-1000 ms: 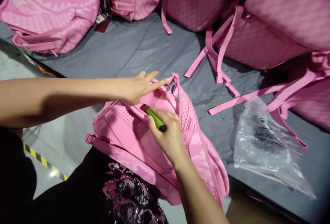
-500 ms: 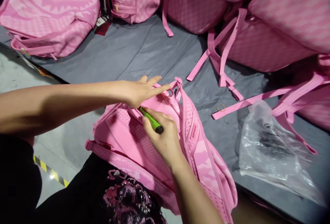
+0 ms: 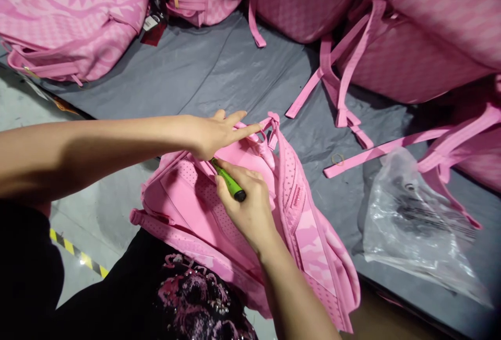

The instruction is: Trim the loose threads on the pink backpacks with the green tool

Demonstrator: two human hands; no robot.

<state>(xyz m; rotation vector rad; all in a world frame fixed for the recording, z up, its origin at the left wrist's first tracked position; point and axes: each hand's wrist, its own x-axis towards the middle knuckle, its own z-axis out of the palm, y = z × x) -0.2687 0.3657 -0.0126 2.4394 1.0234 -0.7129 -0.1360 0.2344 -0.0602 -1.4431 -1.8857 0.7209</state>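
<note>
A pink backpack (image 3: 188,204) lies tilted at the table's front edge, its straps and perforated back padding facing up. My left hand (image 3: 219,133) rests on its top part near the loop, palm down with fingers spread. In my right hand (image 3: 250,204) is a green marker (image 3: 230,183) with a black end, pinched between thumb and fingers. The marker's front end points at the backpack just below my left palm; its tip is hidden there.
Pink backpacks (image 3: 74,21) stand along the back of the grey-covered table (image 3: 219,73), some with straps hanging forward. A clear plastic bag (image 3: 418,230) and a thin ring (image 3: 337,160) lie at the right. Yellow-black tape (image 3: 78,254) marks the floor.
The view has shifted slightly, so the backpacks at the back sit a little higher in it. Both hands and the marker keep nearly the same place on the backpack.
</note>
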